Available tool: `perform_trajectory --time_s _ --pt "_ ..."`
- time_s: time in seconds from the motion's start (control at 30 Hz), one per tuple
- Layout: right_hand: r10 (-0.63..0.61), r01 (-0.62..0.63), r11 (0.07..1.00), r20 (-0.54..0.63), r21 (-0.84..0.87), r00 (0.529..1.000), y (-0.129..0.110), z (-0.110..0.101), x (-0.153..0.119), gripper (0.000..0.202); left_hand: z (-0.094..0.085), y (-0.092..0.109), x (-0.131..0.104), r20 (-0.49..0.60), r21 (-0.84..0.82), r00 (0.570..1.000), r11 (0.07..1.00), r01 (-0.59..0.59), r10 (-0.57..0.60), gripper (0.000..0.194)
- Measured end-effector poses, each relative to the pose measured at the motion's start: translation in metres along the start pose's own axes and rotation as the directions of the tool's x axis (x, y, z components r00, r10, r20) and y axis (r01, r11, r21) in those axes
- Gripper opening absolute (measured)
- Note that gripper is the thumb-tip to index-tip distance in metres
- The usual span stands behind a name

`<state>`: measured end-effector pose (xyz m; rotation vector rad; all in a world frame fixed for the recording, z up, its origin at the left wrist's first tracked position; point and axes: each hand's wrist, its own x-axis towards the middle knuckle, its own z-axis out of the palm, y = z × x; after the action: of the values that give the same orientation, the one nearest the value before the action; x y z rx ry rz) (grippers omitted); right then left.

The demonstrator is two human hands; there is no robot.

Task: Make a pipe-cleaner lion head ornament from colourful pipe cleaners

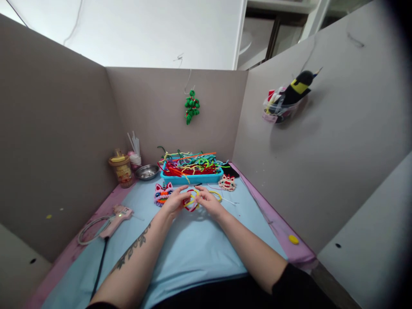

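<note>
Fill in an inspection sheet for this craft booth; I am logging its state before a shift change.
Surface: light blue mat over a pink table edge.
Job's things: yellow and red pipe-cleaner loops between both hands; blue tray of mixed pipe cleaners behind.
Clutter: two small finished lion-head figures; steel bowl; yellow-lidded jar; yellow disc.
Grippers: left hand and right hand both pinch the loops.
Cables: pink glue gun with black cord.
Surroundings: grey partition walls; hanging green ornament; wall cup of tools.
</note>
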<state>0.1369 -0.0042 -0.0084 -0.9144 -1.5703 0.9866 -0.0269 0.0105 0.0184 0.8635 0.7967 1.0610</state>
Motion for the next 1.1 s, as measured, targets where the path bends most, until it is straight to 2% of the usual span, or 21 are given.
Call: perform_trajectory --time_s 0.17,0.3,0.4,0.47,0.53,0.73,0.83,0.93,1.0,1.1 --pt "-0.081 0.081 0.996 -0.011 -0.029 0.997 -0.011 -0.001 0.000 0.031 -0.001 -0.001 0.001 0.060 -0.082 0.997 0.995 0.062 -0.057 0.036" --pt "-0.062 0.062 0.998 -0.022 0.012 0.998 -0.010 -0.002 0.001 0.030 -0.004 0.001 0.001 0.053 -0.100 0.995 0.991 0.093 -0.088 0.032" --pt "-0.013 0.028 0.996 -0.165 0.088 0.986 -0.001 -0.002 0.004 0.031 -0.005 0.003 0.003 -0.002 -0.129 1.000 0.991 0.026 -0.027 0.036" --pt "0.069 -0.019 0.986 -0.307 0.163 0.949 0.005 -0.002 0.006 0.033 -0.005 0.002 0.005 -0.054 -0.149 0.998 0.988 -0.050 0.043 0.040" --pt "0.115 -0.043 0.980 -0.370 0.197 0.922 0.008 -0.001 0.007 0.031 -0.004 0.001 0.007 -0.090 -0.169 0.990 0.978 -0.121 0.107 0.042" --pt "0.031 -0.002 0.994 -0.268 0.107 0.963 0.004 0.004 0.005 0.026 0.000 -0.009 0.007 -0.055 -0.180 0.975 0.958 -0.224 0.217 0.046" --pt "0.106 -0.055 0.975 -0.231 0.215 0.967 0.004 0.007 0.005 0.029 0.002 -0.013 0.006 -0.019 -0.116 0.962 0.955 -0.274 0.274 0.049" --pt "0.276 -0.171 0.890 -0.202 0.422 0.940 0.006 0.008 0.006 0.034 0.005 -0.016 0.006 0.037 -0.018 0.955 0.956 -0.293 0.293 0.050" --pt "0.346 -0.232 0.840 -0.155 0.490 0.925 0.006 0.008 0.007 0.032 0.006 -0.017 0.005 0.080 0.038 0.955 0.957 -0.288 0.285 0.047" --pt "0.281 -0.180 0.854 -0.141 0.489 0.949 0.002 0.007 0.005 0.029 0.007 -0.018 0.004 0.135 0.059 0.953 0.958 -0.281 0.271 0.046"
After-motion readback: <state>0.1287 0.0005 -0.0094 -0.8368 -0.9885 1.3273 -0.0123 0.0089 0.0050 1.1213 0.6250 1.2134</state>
